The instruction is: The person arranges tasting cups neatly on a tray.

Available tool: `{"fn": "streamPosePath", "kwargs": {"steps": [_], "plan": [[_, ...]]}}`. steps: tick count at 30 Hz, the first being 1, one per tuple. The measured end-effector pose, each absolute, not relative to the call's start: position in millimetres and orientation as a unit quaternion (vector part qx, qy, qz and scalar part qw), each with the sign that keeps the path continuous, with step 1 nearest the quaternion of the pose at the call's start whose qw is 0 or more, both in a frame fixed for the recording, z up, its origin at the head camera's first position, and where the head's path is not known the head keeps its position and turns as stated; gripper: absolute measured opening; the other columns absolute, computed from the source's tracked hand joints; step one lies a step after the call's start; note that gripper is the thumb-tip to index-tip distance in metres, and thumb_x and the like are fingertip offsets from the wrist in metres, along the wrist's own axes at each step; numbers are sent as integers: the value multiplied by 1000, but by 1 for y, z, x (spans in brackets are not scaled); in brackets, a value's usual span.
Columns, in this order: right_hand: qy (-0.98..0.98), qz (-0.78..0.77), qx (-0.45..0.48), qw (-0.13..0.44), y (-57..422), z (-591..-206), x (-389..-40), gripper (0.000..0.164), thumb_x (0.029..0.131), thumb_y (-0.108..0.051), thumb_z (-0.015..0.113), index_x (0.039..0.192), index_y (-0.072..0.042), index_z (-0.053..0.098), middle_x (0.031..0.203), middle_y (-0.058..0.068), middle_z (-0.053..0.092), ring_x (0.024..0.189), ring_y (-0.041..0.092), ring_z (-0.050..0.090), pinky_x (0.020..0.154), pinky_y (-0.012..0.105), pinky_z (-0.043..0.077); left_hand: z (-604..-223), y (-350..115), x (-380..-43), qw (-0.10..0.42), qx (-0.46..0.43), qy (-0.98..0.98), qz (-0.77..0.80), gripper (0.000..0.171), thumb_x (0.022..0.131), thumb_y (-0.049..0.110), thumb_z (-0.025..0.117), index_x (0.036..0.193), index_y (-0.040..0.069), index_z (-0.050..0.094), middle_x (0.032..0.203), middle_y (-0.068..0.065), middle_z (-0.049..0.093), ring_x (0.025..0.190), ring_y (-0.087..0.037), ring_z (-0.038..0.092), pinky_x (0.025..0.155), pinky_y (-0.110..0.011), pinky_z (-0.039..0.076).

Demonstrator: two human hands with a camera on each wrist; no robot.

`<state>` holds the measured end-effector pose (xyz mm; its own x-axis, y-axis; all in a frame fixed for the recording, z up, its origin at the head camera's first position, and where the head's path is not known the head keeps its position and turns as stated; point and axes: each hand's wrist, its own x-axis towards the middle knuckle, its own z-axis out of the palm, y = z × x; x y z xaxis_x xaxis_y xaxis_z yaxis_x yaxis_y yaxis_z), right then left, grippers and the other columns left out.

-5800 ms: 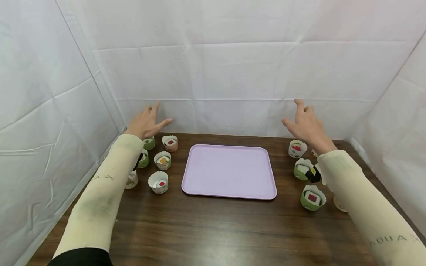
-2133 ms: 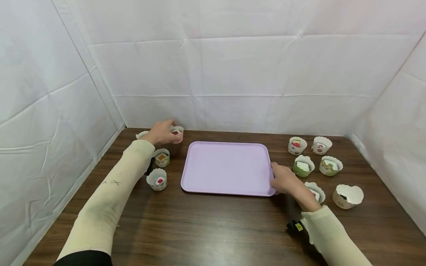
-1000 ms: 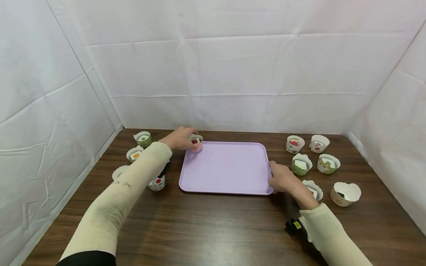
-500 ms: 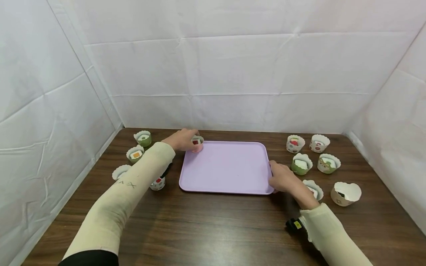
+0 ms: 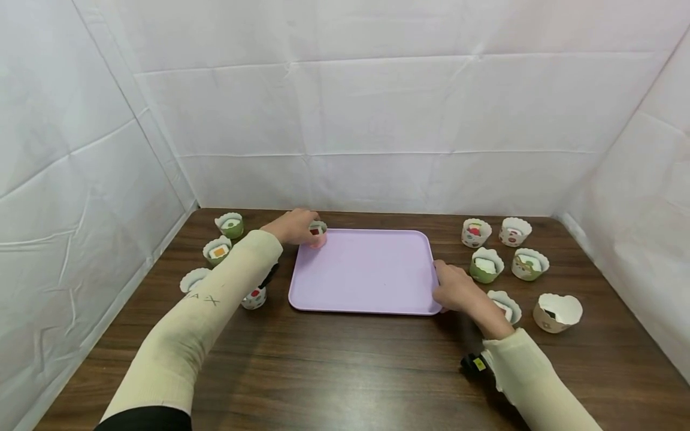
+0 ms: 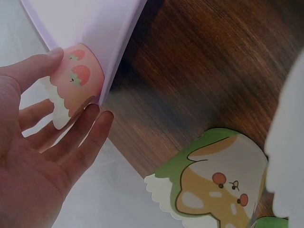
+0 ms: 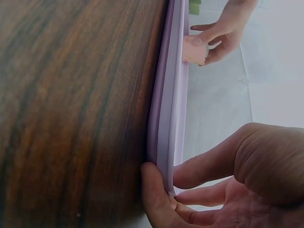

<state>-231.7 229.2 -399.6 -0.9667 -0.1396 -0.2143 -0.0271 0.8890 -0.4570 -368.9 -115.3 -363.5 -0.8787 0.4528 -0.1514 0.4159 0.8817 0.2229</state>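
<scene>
At the far left corner of the lilac tray (image 5: pixel 366 272), my left hand (image 5: pixel 293 226) holds a pink paper baking cup (image 5: pixel 319 240) printed with strawberries. The left wrist view shows my thumb on this cup's side and the other fingers around it, its base on the tray's corner. Inside the cup sits something white with a dark red patch, partly covered by my fingers. On the opposite side, my right hand (image 5: pixel 460 291) pinches the tray's right edge near the front corner, thumb above and a finger below, as the right wrist view shows.
Several baking cups stand left of the tray, including a green one (image 5: pixel 231 227) and one with a red dot (image 5: pixel 254 298) partly behind my sleeve. More stand at the right, among them a large cream cup (image 5: pixel 557 313). White cloth (image 5: pixel 345 120) walls off the dark wooden table.
My left hand has gripped the pink cup and carried it rightward onto the tray's far left corner. My right hand has come down to the tray's right edge. The last half second shows little movement.
</scene>
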Motion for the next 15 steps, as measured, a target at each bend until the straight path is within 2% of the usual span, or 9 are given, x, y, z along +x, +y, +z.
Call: {"fn": "streamPosePath", "kwargs": {"steps": [8, 11, 15], "plan": [[965, -230, -41, 119, 229, -400, -232, 64, 80, 4, 47, 141, 12, 29, 133, 34, 46, 87, 29, 61, 46, 22, 54, -363, -115, -371, 98, 234, 963, 95, 52, 86, 32, 67, 129, 6, 54, 117, -11, 60, 102, -25, 53, 90, -40, 48], [965, -231, -38, 122, 229, -399, -232, 65, 81, 3, 47, 142, 11, 28, 134, 34, 46, 85, 28, 61, 47, 23, 54, -362, -117, -371, 113, 230, 960, 112, 61, 86, 38, 66, 136, 6, 49, 125, -13, 57, 109, -27, 51, 95, -42, 47], [965, -227, -38, 122, 229, -398, -232, 65, 81, 3, 48, 142, 11, 28, 134, 34, 45, 87, 28, 61, 48, 24, 54, -360, -121, -371, 138, 216, 956, 143, 74, 86, 42, 68, 145, 10, 38, 141, -15, 47, 127, -30, 44, 107, -48, 40]]}}
